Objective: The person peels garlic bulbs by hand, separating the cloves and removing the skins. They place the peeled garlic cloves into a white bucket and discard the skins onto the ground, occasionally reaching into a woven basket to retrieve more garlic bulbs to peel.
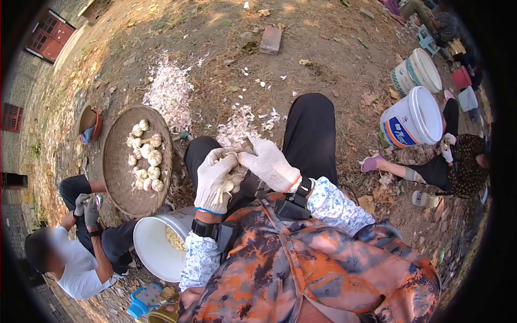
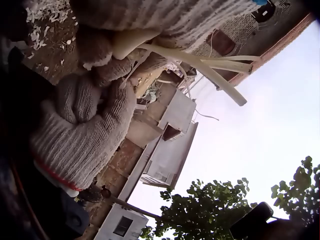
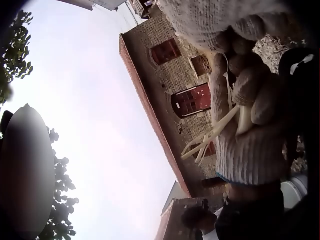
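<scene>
Both hands wear white knit gloves and meet over my lap. My left hand [image 1: 217,177] curls round a garlic bulb [image 1: 232,183] whose pale cloves and dry strips show below its fingers. My right hand [image 1: 264,160] pinches the top of that bulb from the right. In the left wrist view, long pale strips of garlic skin [image 2: 205,65] stick out from under the left hand's glove [image 2: 175,17], with the right hand's glove [image 2: 82,130] bunched beside them. In the right wrist view the left hand's glove [image 3: 252,145] is wrapped round a clove [image 3: 245,119] and loose strips [image 3: 207,140].
A woven basket [image 1: 116,177] with several garlic bulbs lies left. A white bucket [image 1: 151,247] holding peeled cloves stands by my left knee. White buckets [image 1: 414,118] stand right. One person [image 1: 81,253] crouches lower left and another [image 1: 452,167] sits right. Garlic skins [image 1: 169,89] and a brick [image 1: 271,40] lie ahead.
</scene>
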`<action>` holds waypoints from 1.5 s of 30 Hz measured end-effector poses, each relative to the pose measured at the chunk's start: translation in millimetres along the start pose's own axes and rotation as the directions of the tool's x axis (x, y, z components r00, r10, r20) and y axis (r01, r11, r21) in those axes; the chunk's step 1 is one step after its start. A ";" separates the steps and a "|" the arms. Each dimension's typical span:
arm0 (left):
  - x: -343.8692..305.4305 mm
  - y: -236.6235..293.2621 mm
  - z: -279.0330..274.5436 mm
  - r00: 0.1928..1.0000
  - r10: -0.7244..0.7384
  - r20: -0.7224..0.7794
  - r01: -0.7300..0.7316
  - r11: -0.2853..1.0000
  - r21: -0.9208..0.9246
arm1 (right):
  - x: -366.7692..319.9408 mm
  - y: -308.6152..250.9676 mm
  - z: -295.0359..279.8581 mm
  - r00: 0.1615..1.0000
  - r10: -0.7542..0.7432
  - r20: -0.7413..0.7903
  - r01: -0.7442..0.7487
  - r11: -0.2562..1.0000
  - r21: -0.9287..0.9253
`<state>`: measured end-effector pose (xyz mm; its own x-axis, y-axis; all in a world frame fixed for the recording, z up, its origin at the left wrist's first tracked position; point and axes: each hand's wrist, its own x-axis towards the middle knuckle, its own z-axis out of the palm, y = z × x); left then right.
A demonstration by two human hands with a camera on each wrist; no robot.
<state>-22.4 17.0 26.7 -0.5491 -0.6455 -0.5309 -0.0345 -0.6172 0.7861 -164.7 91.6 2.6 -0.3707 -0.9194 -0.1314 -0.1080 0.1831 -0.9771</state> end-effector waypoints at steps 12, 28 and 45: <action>11.2 -15.4 -23.0 0.986 -0.047 0.158 0.098 0.939 -0.329 | -1.5 -8.2 -7.4 0.957 0.238 0.168 -0.291 0.754 0.588; 10.0 -3.2 -30.2 0.983 -0.068 0.171 0.105 0.970 -0.218 | 10.8 15.4 -21.2 0.991 -0.032 -0.133 -0.019 0.932 -0.363; 15.8 -14.6 -23.9 0.964 -0.227 0.137 0.233 0.972 -0.033 | 10.7 -7.0 12.7 0.957 -0.224 0.184 0.282 0.865 -0.416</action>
<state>-10.6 5.0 -0.8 -0.6363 -0.4207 -0.6466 -0.1339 -0.7653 0.6297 -156.2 76.1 5.9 -0.1611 -0.9850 0.0625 -0.5813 0.0436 -0.8125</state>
